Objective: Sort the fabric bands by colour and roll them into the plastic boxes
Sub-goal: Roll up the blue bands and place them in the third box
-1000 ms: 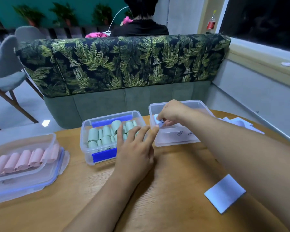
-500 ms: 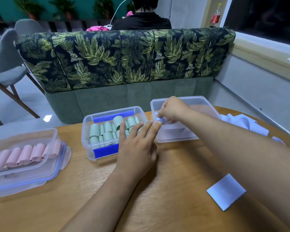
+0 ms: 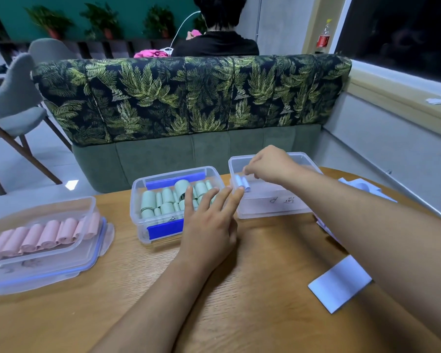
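Pink rolls [image 3: 43, 236] and green rolls [image 3: 163, 200] sit boxed at left; the right box [image 3: 308, 161] holds two blue rolls [image 3: 242, 183], left hand [image 3: 209, 230] straight-fingered beside them, right hand [image 3: 270, 165] curled above, grip unclear; a blue strip [image 3: 340, 284] lies unrolled.

Three clear plastic boxes stand in a row on the worktop: the left box [image 3: 61, 253] holds pink rolls [image 3: 49, 235] lying side by side, the blue-clipped middle box [image 3: 138, 220] is packed with green rolls [image 3: 168, 200], the right box [image 3: 270, 207] has two light-blue rolls [image 3: 242, 183] at its near-left corner, and a flat light-blue band [image 3: 339, 284] lies apart.
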`<state>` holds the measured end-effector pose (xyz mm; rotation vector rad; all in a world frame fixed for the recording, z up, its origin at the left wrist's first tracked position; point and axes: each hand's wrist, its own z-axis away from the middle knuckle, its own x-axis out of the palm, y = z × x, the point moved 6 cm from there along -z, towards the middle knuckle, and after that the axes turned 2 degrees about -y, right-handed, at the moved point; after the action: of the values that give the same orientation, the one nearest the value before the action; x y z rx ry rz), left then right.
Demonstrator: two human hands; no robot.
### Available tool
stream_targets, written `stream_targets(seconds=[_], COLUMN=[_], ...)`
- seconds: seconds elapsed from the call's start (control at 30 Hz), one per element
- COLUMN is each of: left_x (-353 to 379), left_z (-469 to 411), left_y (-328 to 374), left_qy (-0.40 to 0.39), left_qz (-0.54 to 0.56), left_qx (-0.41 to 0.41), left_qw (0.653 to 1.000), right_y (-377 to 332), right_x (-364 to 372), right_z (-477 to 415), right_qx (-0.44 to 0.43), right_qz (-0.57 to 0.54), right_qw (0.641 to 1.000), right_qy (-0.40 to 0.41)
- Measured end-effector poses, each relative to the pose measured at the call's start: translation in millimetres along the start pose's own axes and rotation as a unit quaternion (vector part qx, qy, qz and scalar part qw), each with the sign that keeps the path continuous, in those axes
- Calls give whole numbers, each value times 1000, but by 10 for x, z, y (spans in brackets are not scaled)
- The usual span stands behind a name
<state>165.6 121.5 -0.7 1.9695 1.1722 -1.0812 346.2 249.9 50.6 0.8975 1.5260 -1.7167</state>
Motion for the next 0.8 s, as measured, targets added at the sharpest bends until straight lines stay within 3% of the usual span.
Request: stream_targets(seconds=[0.27,0.5,0.67,0.8], left_x=[-167,-130,-166,-259], left_z=[145,359,514,726], left_y=[318,593,624,465], left_qy=[95,-6,-32,-53], left_qz=[77,132,161,198], left_qx=[130,240,223,165], left_qw=[984,962,961,965], right_y=[448,1090,1058,884], right_x=[-409,13,215,270], right_z=[1266,2485,2665,2607], right_qx=[-70,-4,-35,-26], right_qz=[-60,9,111,94], right_qw=[994,1000,993,995], right_qy=[56,2,-10,-27])
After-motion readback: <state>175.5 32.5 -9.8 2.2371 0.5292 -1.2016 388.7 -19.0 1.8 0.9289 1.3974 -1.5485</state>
